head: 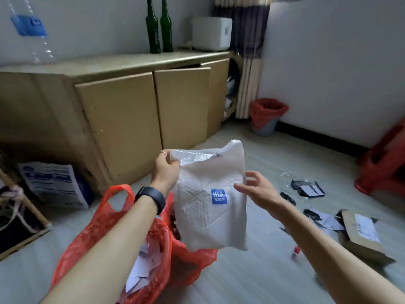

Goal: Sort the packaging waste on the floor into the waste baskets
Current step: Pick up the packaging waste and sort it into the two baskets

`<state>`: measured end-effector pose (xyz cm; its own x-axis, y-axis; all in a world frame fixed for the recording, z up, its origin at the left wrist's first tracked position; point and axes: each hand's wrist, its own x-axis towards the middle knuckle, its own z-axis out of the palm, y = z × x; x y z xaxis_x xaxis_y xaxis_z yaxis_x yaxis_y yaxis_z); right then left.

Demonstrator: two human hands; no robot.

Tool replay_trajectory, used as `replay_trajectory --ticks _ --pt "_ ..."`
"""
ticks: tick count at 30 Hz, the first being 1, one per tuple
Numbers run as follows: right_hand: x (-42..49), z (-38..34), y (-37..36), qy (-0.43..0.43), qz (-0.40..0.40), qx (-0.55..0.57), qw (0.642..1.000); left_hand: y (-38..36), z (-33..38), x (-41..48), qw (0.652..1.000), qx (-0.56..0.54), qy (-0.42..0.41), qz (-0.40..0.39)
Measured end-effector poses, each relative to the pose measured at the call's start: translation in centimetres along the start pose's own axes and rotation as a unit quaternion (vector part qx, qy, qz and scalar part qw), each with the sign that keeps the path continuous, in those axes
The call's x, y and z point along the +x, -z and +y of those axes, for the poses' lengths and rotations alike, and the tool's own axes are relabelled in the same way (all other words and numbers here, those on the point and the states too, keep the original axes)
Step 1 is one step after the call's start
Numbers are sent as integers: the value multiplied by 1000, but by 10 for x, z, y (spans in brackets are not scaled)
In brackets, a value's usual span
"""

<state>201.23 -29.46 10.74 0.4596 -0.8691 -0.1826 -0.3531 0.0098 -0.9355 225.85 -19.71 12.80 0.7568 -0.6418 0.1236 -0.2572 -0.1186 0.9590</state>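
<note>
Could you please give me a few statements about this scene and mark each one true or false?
1. The left hand pinches the top corner of the white mailer bag. True.
2. The right hand grips the cardboard box. False: its fingers are spread beside the bag's right edge, and the box lies on the floor.
3. Two green bottles stand upright on the cabinet. True.
4. The corner basket has a blue liner. False: its liner is red.
</note>
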Motion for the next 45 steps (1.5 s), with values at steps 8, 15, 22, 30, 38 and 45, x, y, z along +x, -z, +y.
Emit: replay_trajectory --ticks 8,15,22,30,38,45 --pt "-52 48 99 -57 217 48 973 -69 15 -81 961 -14 72 -266" --pt "-116 74 157 -30 61 93 993 -111 11 -123 934 26 40 -355" --pt "-124 95 167 19 119 -210 970 -127 6 -131 918 195 -93 -332" --pt "-116 102 179 5 160 -67 985 -136 3 -148 955 26 -5 -297" --pt "-116 98 175 -44 118 79 989 -125 -3 -162 895 -57 97 -432" --pt "-126 98 167 -133 -111 23 985 -109 -7 -154 945 -76 140 -287"
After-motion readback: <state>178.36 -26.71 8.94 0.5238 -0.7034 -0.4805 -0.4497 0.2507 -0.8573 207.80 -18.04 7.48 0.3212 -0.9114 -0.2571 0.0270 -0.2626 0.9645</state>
